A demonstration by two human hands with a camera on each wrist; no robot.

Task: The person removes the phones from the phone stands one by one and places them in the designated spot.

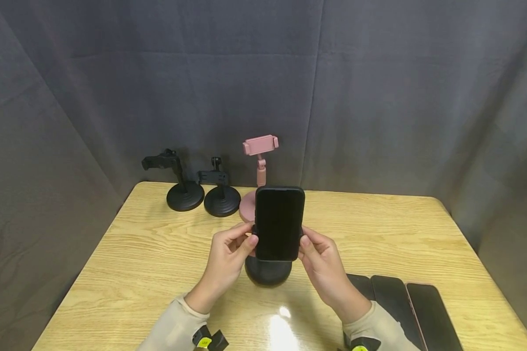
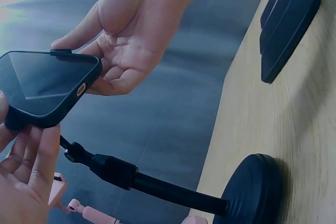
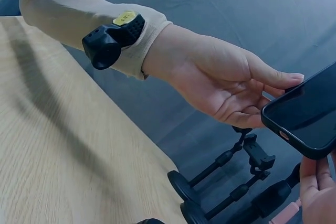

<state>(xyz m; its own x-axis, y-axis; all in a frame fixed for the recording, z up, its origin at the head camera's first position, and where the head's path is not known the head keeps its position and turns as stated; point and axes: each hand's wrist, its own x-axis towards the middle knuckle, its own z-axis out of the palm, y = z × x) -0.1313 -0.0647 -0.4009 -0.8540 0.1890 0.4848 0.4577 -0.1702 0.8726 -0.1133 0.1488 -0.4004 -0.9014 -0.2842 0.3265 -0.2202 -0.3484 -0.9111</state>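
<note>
A black smartphone (image 1: 279, 224) stands upright with its dark screen toward me, at the top of a black phone stand (image 2: 115, 171). The stand's round base (image 1: 268, 273) is on the table under it. My left hand (image 1: 228, 256) pinches the phone's left edge between thumb and fingers. At the opposite edge, my right hand (image 1: 327, 270) pinches in the same way, its thumb on a small clamp tab (image 2: 62, 52) that overlaps the phone's rim. Most of the holder behind the phone is hidden.
Two black phone stands (image 1: 185, 196) (image 1: 222, 201) and a pink one (image 1: 261, 145) line the back of the wooden table (image 1: 377, 229). Three dark phones (image 1: 435, 312) lie side by side at the front right, partly under the right forearm. Grey curtains (image 1: 377, 97) surround the table.
</note>
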